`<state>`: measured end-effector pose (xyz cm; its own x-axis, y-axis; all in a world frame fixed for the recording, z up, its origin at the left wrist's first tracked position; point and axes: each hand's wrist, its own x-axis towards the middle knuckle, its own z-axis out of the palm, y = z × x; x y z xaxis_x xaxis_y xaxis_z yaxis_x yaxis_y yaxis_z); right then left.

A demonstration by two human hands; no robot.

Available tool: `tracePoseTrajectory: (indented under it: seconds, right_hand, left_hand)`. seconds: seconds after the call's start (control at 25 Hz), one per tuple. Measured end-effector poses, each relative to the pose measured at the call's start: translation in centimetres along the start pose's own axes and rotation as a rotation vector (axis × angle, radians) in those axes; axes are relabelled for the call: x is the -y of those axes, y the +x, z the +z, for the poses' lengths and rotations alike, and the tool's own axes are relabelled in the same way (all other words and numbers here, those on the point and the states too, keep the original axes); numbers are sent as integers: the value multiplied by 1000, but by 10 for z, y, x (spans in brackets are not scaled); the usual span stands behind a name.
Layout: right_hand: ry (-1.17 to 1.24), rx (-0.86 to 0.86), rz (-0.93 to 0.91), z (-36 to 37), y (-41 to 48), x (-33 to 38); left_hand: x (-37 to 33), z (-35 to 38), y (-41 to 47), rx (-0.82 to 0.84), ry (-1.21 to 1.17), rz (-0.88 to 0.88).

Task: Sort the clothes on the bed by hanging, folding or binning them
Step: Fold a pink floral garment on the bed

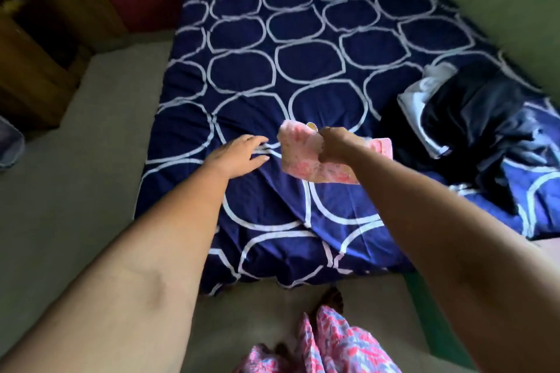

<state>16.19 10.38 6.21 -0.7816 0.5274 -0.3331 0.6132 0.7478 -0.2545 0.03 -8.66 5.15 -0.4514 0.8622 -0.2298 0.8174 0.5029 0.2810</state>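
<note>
Our right hand (pixel 335 144) grips the pink cloth (pixel 298 157), its long axis lying left-right over the bed (pixel 303 54); our left hand (pixel 239 154) is spread, fingers straight.

Pink garment (pixel 303 157); navy, white-ringed sheet (pixel 303 63)

The right hand (pixel 335 144) grips a small pink cloth (pixel 300 157) above the bed (pixel 303 54) — the left hand (pixel 239 153) reaches out beside it, fingers (pixel 257 142) straight. Dark clothes (pixel 472 118) lie heaped at the bed's right edge.
</note>
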Motion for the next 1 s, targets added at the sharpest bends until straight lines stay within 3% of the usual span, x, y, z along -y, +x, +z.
tracePoseTrajectory:
  seconds: [0.2, 0.36, 0.52, 0.8, 1.0]
  right_hand:
    - [-300, -356, -134, -104, -33, 21]
    - [-642, -836, -433, -167, -64, 39]
    - [-751, -1190, -603, -229, -82, 54]
    - [-687, -1469, -757, -293, -92, 89]
    - [-714, -1384, -878, -332, -72, 94]
  left_hand:
    - [-12, -110, -16, -101, 154, 25]
    - [-30, -194, -32, -250, 192, 78]
    - [-42, -263, -66, -354, 264, 73]
    - [-56, -319, -116, -392, 328, -64]
    - [-73, -341, -136, -406, 323, -144]
